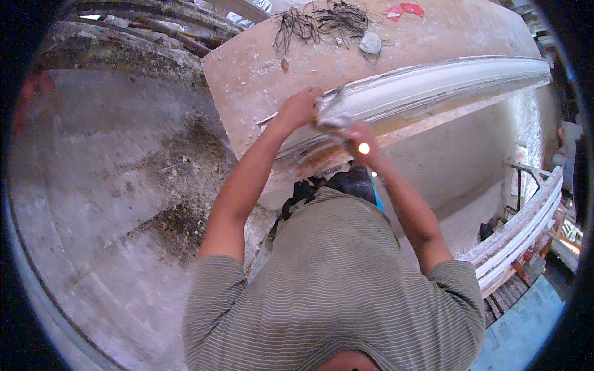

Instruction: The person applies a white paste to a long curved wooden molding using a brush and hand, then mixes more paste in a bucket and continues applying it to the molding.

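Note:
A long white plaster moulding (433,91) with ridged edges lies along the near side of a large tabletop. My left hand (301,108) is closed at the moulding's left end, and a thin dark blurred strip shows beside its fingers. What those fingers hold, if anything, I cannot make out. Just right of it, my right hand (360,137) is closed around a pale grey tool (334,122), smeared by motion. The tool's tip lies close to my left fingers, over the moulding's near edge. Its exact kind is not clear.
On the tabletop (247,74) lie a tangle of black wires (325,25), a whitish lump (370,42) and a red scrap (403,11). Long white mouldings (520,232) rest on a rack at the right. Debris (179,222) covers part of the floor at left.

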Tool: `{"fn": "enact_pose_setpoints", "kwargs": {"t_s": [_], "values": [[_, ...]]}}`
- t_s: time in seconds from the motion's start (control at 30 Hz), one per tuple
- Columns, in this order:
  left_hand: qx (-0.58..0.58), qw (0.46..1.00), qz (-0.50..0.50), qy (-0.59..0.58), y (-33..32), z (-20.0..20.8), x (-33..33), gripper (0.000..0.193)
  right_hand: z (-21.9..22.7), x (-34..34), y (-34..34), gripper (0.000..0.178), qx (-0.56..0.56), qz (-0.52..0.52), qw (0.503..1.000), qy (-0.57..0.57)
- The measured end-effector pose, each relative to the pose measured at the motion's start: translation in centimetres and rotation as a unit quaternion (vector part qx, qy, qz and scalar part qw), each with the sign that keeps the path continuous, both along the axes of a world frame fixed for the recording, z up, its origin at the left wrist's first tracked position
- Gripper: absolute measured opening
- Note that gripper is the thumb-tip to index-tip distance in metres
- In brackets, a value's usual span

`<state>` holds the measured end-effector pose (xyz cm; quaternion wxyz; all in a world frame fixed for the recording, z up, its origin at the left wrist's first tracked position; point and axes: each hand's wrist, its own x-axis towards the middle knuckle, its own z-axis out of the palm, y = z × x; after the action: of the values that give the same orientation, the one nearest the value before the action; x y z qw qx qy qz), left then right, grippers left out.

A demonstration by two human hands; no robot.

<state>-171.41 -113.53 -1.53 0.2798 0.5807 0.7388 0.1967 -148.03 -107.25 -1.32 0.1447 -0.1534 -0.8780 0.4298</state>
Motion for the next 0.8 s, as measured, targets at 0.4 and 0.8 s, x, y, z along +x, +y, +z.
{"fn": "enact_pose_setpoints", "kwargs": {"t_s": [0.4, 0.8], "values": [[-0.015, 0.997, -0.049, 0.066, -16.6, 0.4, -9.9, 0.039, -3.0, 1.6, 8.4, 0.041, 0.113, -0.095, 0.989, 0.027], [0.042, 0.985, -0.141, 0.091, 3.0, 0.5, 0.1, 0.036, 3.4, 5.1, 13.3, 0.027, 0.026, -0.376, 0.923, 0.081]]}}
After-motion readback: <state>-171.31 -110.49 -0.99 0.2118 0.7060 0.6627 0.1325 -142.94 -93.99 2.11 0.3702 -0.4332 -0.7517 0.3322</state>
